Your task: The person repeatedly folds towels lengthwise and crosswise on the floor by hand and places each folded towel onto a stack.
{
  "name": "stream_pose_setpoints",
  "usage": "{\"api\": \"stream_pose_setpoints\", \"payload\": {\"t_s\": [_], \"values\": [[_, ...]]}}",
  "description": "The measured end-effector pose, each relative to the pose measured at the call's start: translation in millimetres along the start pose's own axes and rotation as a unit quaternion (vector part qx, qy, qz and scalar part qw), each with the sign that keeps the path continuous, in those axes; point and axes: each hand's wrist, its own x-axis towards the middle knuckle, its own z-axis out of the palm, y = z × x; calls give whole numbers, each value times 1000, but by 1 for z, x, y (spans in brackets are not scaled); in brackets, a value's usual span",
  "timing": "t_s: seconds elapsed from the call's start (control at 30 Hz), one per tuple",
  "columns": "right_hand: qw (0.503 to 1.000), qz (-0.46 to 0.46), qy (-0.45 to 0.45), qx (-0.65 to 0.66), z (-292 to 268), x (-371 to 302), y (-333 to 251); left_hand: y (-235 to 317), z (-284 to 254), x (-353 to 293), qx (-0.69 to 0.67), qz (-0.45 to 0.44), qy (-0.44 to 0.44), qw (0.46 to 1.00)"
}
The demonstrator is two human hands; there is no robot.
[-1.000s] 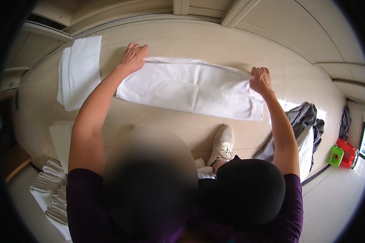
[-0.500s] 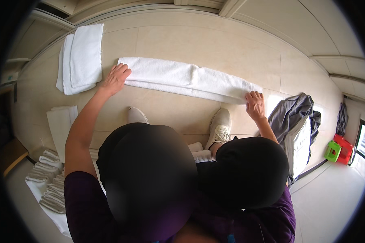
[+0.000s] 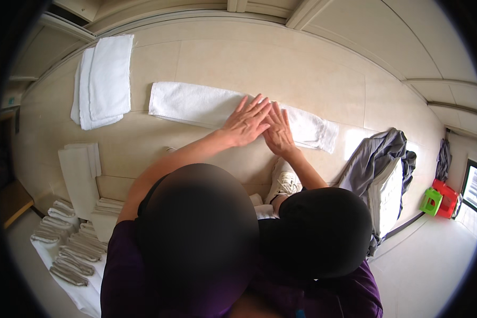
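A long white towel point(image 3: 191, 100), folded into a narrow strip, lies across the tiled floor in front of my feet. My left hand point(image 3: 246, 121) rests flat on its middle with the fingers stretched out. Right beside it, my right hand point(image 3: 279, 130) also lies flat on the towel, fingers extended, the two hands touching or nearly so. Both hands hide the middle of the strip. Its two ends show on either side, the right one slightly layered. Neither hand grips anything.
Folded white towels point(image 3: 110, 79) lie at the far left. Nearer left are white folded cloth point(image 3: 79, 180) and several rolled towels point(image 3: 71, 259). A grey garment point(image 3: 373, 153) and a white bundle point(image 3: 385, 193) sit right. Beyond stand green point(image 3: 431, 201) and red point(image 3: 446, 199) plastic stools.
Both hands have left the towel's ends and come together, flat, on its middle. The towel's upper layer now lies smoother, without the bump at its centre.
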Motion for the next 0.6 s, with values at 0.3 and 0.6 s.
{"api": "stream_pose_setpoints", "payload": {"t_s": [0.3,0.6], "values": [[974,126,41,-182,-26,-90,120,-138,-47,-101,240,-185,2,953],[968,68,13,-241,-79,-28,197,-203,-112,-130,6,-329,-56,943]]}}
